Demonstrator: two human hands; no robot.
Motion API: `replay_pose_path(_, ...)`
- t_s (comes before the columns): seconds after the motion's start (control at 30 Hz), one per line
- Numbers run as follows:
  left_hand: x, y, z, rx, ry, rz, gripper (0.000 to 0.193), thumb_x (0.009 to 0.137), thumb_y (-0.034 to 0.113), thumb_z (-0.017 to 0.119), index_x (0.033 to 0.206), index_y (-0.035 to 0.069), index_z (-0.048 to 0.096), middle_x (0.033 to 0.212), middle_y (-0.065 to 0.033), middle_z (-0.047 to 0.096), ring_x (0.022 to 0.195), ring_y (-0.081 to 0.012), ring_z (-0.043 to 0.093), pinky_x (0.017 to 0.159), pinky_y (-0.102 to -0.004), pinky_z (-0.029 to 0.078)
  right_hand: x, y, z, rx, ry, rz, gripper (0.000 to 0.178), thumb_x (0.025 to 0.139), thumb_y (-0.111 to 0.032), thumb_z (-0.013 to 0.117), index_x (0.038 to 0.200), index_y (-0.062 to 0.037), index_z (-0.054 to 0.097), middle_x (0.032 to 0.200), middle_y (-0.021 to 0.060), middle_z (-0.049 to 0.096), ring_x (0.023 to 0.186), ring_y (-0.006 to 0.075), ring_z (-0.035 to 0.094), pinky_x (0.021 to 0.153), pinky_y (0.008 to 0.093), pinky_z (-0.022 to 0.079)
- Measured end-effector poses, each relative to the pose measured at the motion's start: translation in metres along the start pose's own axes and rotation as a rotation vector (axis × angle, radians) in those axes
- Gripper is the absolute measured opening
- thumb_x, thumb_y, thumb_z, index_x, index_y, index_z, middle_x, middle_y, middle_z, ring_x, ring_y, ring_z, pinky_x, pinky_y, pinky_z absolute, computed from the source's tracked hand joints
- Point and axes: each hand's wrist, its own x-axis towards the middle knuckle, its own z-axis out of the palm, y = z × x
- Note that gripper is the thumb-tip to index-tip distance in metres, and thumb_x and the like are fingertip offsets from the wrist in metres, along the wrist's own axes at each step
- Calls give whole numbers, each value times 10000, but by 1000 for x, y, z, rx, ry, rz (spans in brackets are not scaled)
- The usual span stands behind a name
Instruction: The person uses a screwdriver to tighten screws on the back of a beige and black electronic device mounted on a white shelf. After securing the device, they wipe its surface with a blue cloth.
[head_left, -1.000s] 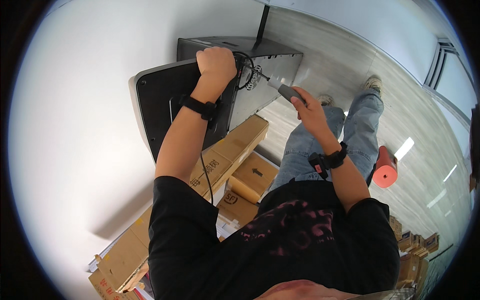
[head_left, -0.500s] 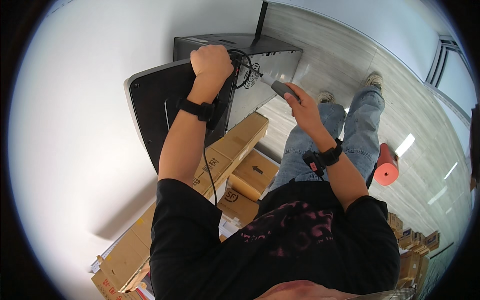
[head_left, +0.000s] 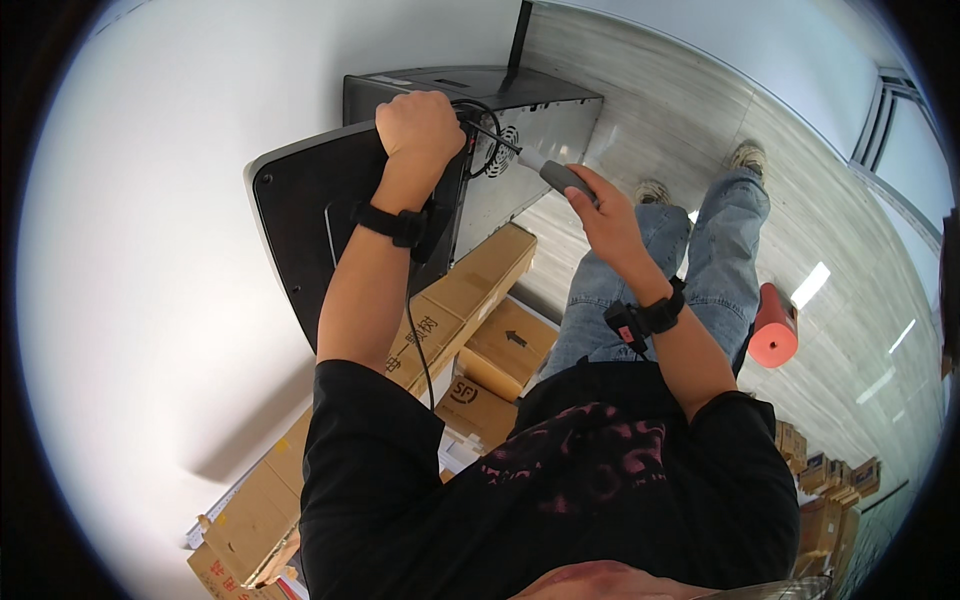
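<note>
Grey floor (head_left: pixel 640 100), white wall (head_left: pixel 150 250), 1 screwdriver (head_left: pixel 558 178)

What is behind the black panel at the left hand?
Past its edge, a metal case with a round vent and a looped cable show; whatever the black panel and left hand cover cannot be seen.

Open floor (head_left: pixel 665 110) off the casing's (head_left: pixel 550 120) right edge, crowding at its lower edge
Between casing and legs (head_left: pixel 640 260) the floor leaves room, though the grey-handled tool (head_left: pixel 562 180) in the right grip (head_left: pixel 608 222) spans it; a long carton (head_left: pixel 480 275) bars the lower edge, and a cable loop (head_left: pixel 488 108) obstructs the vented face.
</note>
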Motion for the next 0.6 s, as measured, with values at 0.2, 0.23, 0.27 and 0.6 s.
replay_pose_path(0.2,-1,0,-8,9,-73,7,292,791,387,702,848,103,736,878,-90,716,842,-273,699,692,-370,521,-1,-7,3,-219,64,-116,317,927,-207,579,1226,-100,578,882,165,591,837,325,608,717,389,481)
replay_pose_path(0.23,0,0,-8,9,-77,3,291,790,386,703,847,103,736,877,-89,715,841,-273,699,688,-371,519,-2,-11,0,-301,44,-107,323,921,-196,587,1232,-111,577,884,162,580,840,326,607,711,392,484)
replay_pose_path(0.27,0,0,-8,10,-81,-1,289,789,384,704,846,103,735,875,-88,715,839,-273,699,685,-371,517,-2,-16,-2,-383,24,-97,330,914,-185,595,1237,-123,576,887,160,568,844,328,606,706,396,487)
replay_pose_path(0.6,0,2,-4,7,-53,-11,281,777,381,720,831,106,736,853,-78,712,824,-270,695,681,-376,502,13,-26,-5,-304,170,-233,429,884,-118,622,1272,-23,466,1071,209,496,874,384,590,694,421,499)
